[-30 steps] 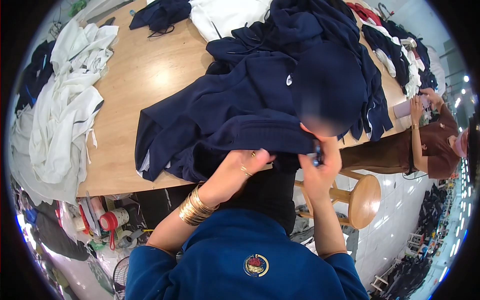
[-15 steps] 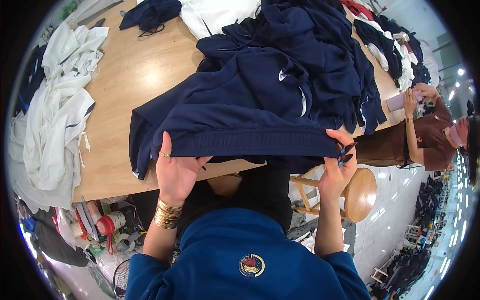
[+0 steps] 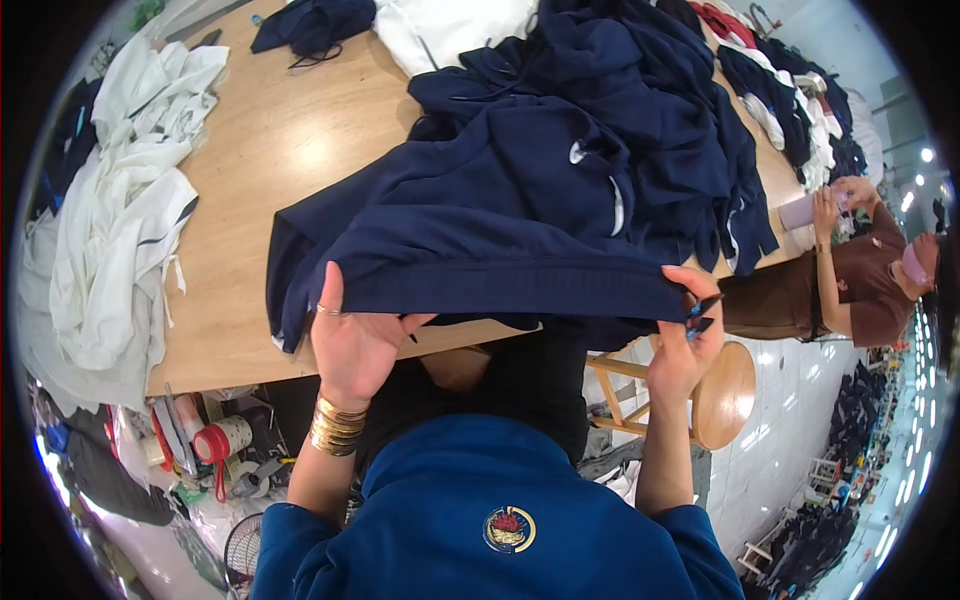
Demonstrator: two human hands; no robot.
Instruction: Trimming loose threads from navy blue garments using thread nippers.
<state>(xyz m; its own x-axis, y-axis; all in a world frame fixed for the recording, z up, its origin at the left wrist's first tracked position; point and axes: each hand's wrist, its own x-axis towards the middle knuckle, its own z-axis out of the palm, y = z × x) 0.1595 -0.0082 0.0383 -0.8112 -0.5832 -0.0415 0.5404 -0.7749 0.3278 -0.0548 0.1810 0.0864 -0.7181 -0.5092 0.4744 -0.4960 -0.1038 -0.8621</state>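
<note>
A navy garment [image 3: 480,235] is stretched toward me along the table's near edge, its ribbed elastic band [image 3: 515,287] running straight between my hands. At the band's left end my left hand [image 3: 360,345] has the thumb in front and the other fingers underneath, partly hidden by cloth. My right hand [image 3: 690,335] pinches the right end between thumb and fingers. Dark pointed blades with a bit of blue, like small thread snips [image 3: 704,318], stick out from that same hand. White marks show on the navy cloth behind the band.
Crumpled white garments [image 3: 125,220] lie along the wooden table's [image 3: 255,190] left side. More navy clothing [image 3: 640,120] is heaped behind. A round wooden stool [image 3: 725,395] stands at right, near a co-worker in brown [image 3: 860,270]. Below the table's left edge sits a red-lidded cup [image 3: 222,440].
The whole scene has shifted slightly to the right in view. Both hands keep their hold on the band, which stays stretched.
</note>
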